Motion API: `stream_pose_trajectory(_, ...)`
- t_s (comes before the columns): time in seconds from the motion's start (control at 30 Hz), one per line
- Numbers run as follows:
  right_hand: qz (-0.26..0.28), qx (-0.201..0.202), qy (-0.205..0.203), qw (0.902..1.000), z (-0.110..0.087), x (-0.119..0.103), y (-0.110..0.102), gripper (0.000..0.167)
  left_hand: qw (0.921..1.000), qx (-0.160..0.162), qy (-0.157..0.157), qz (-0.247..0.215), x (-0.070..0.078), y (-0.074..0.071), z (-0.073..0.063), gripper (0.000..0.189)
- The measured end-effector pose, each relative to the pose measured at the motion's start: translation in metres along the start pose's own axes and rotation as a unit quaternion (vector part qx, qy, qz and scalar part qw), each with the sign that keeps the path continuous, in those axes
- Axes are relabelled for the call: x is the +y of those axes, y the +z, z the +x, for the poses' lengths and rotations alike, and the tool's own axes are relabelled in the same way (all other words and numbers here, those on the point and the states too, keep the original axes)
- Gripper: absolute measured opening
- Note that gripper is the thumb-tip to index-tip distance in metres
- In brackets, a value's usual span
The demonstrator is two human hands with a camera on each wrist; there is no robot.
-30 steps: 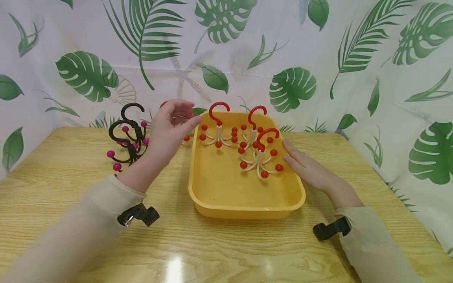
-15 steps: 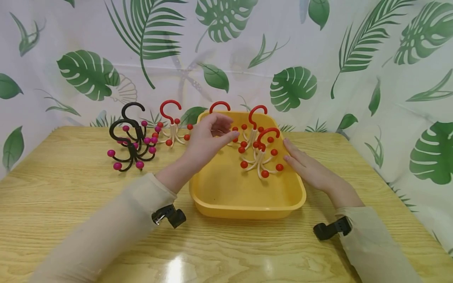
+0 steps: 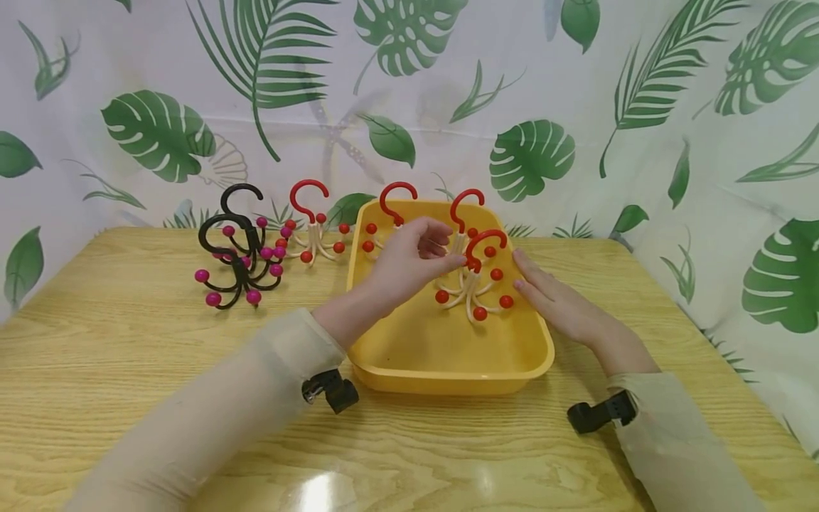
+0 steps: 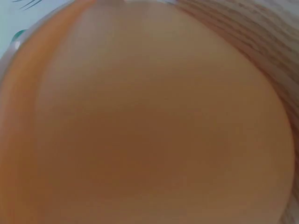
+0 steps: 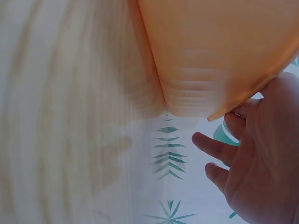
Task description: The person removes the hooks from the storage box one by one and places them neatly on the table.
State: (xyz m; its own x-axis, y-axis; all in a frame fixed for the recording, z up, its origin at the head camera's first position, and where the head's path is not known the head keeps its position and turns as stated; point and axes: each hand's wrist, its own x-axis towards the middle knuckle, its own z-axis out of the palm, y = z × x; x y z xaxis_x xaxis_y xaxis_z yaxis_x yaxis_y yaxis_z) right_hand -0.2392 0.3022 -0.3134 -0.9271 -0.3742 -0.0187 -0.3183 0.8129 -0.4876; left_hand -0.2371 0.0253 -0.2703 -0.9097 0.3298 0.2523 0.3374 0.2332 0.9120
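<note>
A yellow plastic bin (image 3: 441, 373) holds several-armed hanging hooks with cream arms, red balls and red tops. My left hand (image 3: 409, 263) is over the bin, its fingers loosely bent. Its thumb tip appears beside the front red-topped hook (image 3: 470, 291); whether they touch is unclear. Behind it stands another red-topped hook (image 3: 466, 206), and the back-left hook (image 3: 398, 195) is partly hidden by the hand. My right hand (image 3: 569, 313) rests its extended fingers against the bin's right rim, as the right wrist view also shows. The bin wall (image 4: 140, 116) fills most of the left wrist view.
Left of the bin, one red-topped hook (image 3: 313, 235) and two black hooks with pink balls, the front one (image 3: 239, 274) overlapping the rear one (image 3: 252, 235), stand on the wooden table (image 3: 397, 455). A leaf-print cloth (image 3: 435, 128) hangs behind the table.
My left hand has moved right, from beside the red-topped hook on the table to over the bin near the front hook. My right hand has stayed at the rim.
</note>
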Motion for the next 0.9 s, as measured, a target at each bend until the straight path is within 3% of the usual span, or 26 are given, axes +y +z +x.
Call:
stream_pose_trajectory(0.37,-0.002,-0.003,0.005,1.0000,-0.001,0.000,-0.001,0.063,0.9953,-0.079,-0.055,0.008,-0.005,0.013,0.008,0.061)
stream_pose_trajectory(0.63,0.004,-0.001,0.016,0.9999,-0.001,0.001,0.001,0.063,0.9950,-0.091,-0.041,0.012,-0.008,0.021,0.019,0.061)
stream_pose_trajectory(0.9,0.005,0.000,0.008,1.0000,-0.001,0.000,0.000,0.063,0.9942,-0.100,-0.040,-0.001,-0.007,0.025,0.020,0.057)
